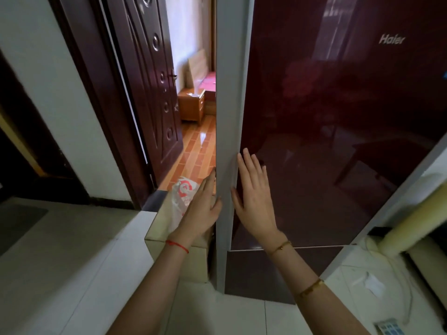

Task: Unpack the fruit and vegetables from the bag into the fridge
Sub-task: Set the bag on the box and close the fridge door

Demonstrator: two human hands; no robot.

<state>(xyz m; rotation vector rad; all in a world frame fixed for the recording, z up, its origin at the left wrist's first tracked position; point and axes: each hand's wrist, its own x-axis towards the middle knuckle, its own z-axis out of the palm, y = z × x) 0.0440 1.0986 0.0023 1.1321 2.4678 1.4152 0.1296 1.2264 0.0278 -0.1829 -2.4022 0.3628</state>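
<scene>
Both hands flat, fingers straight: left hand (202,209) on the fridge (338,141) door's upright grey edge, right hand (254,192) on its front. The bag (181,199) sits on the ledge just behind the left hand.

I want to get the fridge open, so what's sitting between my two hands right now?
In the head view, only the fridge's grey side edge lies between the left hand and right hand.
</scene>
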